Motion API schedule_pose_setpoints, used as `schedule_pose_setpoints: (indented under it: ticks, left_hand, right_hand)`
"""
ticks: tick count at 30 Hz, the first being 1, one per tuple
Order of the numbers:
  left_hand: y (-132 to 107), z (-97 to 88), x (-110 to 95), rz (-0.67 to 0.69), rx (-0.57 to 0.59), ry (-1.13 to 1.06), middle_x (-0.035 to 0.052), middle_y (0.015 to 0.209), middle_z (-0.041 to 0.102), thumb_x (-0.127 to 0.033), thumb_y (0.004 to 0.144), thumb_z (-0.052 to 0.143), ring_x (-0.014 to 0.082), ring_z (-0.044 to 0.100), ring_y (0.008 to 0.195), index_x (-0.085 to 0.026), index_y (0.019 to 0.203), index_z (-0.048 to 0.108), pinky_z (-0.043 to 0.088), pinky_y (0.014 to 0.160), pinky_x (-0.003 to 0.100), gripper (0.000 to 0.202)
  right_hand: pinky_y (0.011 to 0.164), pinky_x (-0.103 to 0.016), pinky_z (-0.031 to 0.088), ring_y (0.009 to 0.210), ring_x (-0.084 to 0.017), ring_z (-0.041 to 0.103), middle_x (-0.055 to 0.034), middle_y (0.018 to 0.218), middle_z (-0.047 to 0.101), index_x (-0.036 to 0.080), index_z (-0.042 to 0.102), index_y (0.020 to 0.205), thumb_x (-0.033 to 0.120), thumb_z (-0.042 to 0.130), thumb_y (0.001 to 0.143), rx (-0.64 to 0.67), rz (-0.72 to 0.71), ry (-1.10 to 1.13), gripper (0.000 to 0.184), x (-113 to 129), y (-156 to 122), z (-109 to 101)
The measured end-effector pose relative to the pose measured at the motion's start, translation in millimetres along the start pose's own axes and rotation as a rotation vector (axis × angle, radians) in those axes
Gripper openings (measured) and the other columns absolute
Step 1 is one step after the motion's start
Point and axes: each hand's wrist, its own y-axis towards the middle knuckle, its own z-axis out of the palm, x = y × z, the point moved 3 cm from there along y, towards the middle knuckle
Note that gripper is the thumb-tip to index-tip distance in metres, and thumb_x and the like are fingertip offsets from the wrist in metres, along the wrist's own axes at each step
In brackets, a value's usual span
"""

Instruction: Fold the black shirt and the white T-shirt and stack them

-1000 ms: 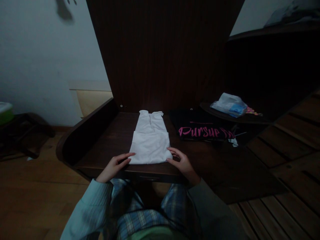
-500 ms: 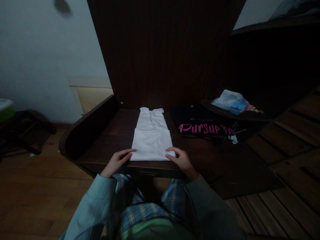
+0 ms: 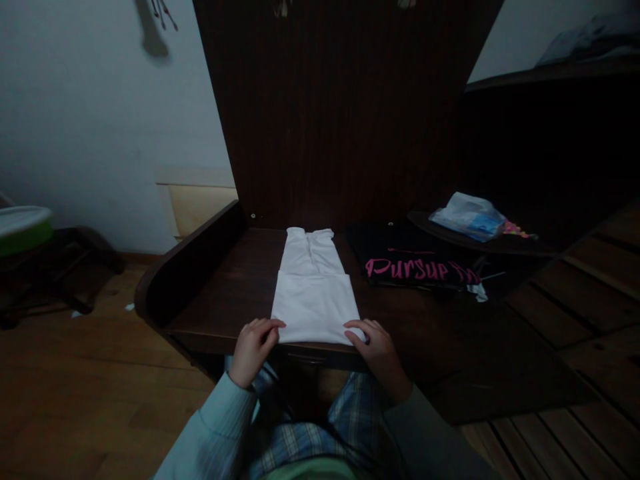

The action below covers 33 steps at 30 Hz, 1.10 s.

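Observation:
A white garment [image 3: 314, 293] lies partly folded on a dark wooden surface [image 3: 225, 293], its near half doubled over. My left hand [image 3: 255, 343] pinches the near left corner of the fold. My right hand [image 3: 377, 347] pinches the near right corner. Both hands sit at the surface's front edge, with my plaid-clad legs below them.
A black shirt with pink lettering [image 3: 415, 263] lies folded to the right of the white garment. A plastic bag [image 3: 467, 217] rests on a dark round tray behind it. A tall dark headboard [image 3: 340, 113] rises at the back. Wooden slats [image 3: 575, 313] run on the right.
My fingers have curled from lying flat beside the garment to gripping its near corners. The view has shifted slightly, so everything sits lower and to the right.

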Motion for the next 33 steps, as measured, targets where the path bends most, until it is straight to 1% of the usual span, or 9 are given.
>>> schedule_pose_setpoints:
  ticks: [4, 8, 11, 14, 17, 20, 25, 30, 33]
  left_hand:
    - [-21, 2.4, -7, -0.021, 0.012, 0.016, 0.0033, 0.078, 0.067, -0.027, 0.078, 0.041, 0.019, 0.06, 0.077, -0.022, 0.087, 0.067, 0.045, 0.07, 0.031, 0.028]
    - [-28, -10.7, -6, 0.006, 0.074, -0.035, 0.0016, 0.088, 0.069, -0.032, 0.081, 0.039, 0.0167, 0.063, 0.081, -0.025, 0.094, 0.065, 0.048, 0.073, 0.027, 0.03]
    - [-6, -27.9, 1, 0.001, 0.059, -0.012, 0.0012, 0.099, 0.068, -0.038, 0.081, 0.04, 0.0167, 0.062, 0.088, -0.024, 0.101, 0.062, 0.048, 0.077, 0.026, 0.033]
    - [40, -37.8, 7, 0.02, 0.022, 0.042, 0.003, 0.098, 0.067, -0.039, 0.081, 0.04, 0.0177, 0.061, 0.09, -0.021, 0.097, 0.062, 0.047, 0.079, 0.027, 0.033]
    - [88, -31.6, 11, 0.039, -0.001, 0.102, 0.0053, 0.089, 0.066, -0.035, 0.081, 0.038, 0.0184, 0.06, 0.084, -0.018, 0.086, 0.062, 0.045, 0.075, 0.027, 0.03]
    - [115, -12.5, 15, 0.027, 0.024, 0.156, 0.0053, 0.08, 0.064, -0.04, 0.083, 0.036, 0.0175, 0.059, 0.074, -0.018, 0.076, 0.06, 0.043, 0.066, 0.026, 0.034]
    - [114, 10.2, 26, 0.002, 0.05, 0.219, 0.0041, 0.072, 0.061, -0.047, 0.082, 0.036, 0.0172, 0.057, 0.072, -0.019, 0.07, 0.057, 0.04, 0.063, 0.025, 0.037]
    - [109, 7.9, 24, 0.054, 0.054, 0.306, 0.0062, 0.079, 0.063, -0.032, 0.077, 0.04, 0.021, 0.057, 0.08, -0.018, 0.074, 0.058, 0.041, 0.071, 0.029, 0.022]
    - [110, 6.2, 22, 0.077, 0.066, 0.297, 0.0061, 0.08, 0.063, -0.025, 0.07, 0.044, 0.0214, 0.057, 0.079, -0.019, 0.073, 0.057, 0.042, 0.072, 0.03, 0.015]
  right_hand:
    - [0.068, -0.031, 0.044, 0.072, -0.019, 0.057, -0.0039, 0.08, 0.065, 0.023, 0.064, 0.089, 0.033, 0.048, 0.082, 0.005, 0.015, 0.003, 0.021, 1, -19, -7]
    - [0.063, -0.029, 0.046, 0.068, -0.017, 0.056, -0.002, 0.075, 0.061, 0.025, 0.063, 0.097, 0.034, 0.048, 0.081, 0.071, 0.017, -0.014, 0.023, 0, -25, -22]
    - [0.062, -0.027, 0.046, 0.066, -0.015, 0.055, -0.0015, 0.074, 0.056, 0.024, 0.061, 0.096, 0.032, 0.05, 0.079, 0.078, -0.025, -0.019, 0.022, 1, -5, -34]
    - [0.072, -0.029, 0.047, 0.077, -0.016, 0.056, -0.0032, 0.085, 0.057, 0.022, 0.059, 0.098, 0.028, 0.05, 0.079, 0.093, -0.123, 0.023, 0.022, 5, 35, -37]
    - [0.084, -0.033, 0.045, 0.092, -0.018, 0.055, -0.0052, 0.1, 0.056, 0.022, 0.055, 0.103, 0.026, 0.048, 0.08, 0.114, -0.25, 0.067, 0.024, 8, 75, -24]
    - [0.084, -0.033, 0.045, 0.092, -0.018, 0.055, -0.0063, 0.098, 0.056, 0.02, 0.053, 0.102, 0.025, 0.047, 0.081, 0.115, -0.284, 0.059, 0.022, 1, 101, -5]
    - [0.075, -0.033, 0.044, 0.08, -0.019, 0.053, -0.005, 0.08, 0.054, 0.018, 0.055, 0.082, 0.026, 0.047, 0.08, 0.064, -0.217, -0.118, 0.011, -22, 109, 11]
    - [0.074, -0.032, 0.042, 0.079, -0.02, 0.049, -0.0048, 0.078, 0.051, 0.019, 0.05, 0.072, 0.018, 0.048, 0.071, 0.071, -0.201, -0.301, 0.002, -24, 105, 10]
    - [0.072, -0.031, 0.041, 0.077, -0.019, 0.047, -0.0044, 0.076, 0.05, 0.02, 0.046, 0.068, 0.014, 0.048, 0.065, 0.071, -0.209, -0.332, 0.007, -20, 104, 11]
